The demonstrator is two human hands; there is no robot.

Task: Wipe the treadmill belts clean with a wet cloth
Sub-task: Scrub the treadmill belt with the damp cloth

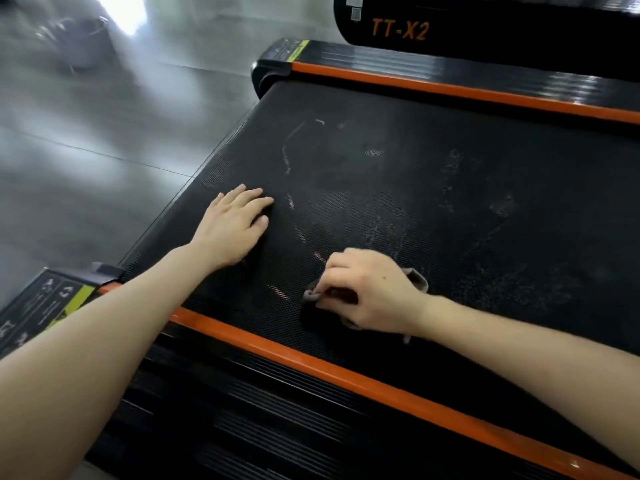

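Orange "TT-X2" lettering shows beyond the smudged belt.

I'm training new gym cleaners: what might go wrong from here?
The cloth is bunched small in the right hand, so passes may miss the pale smudges farther up the belt. The left hand rests flat on the belt; if it slips or the belt rolls, balance could go.

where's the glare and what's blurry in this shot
Head view: glare blooms on the glossy floor at top left, and a grey container there is smeared by blur; the left hand, the right hand with its cloth and the belt around them are sharp.
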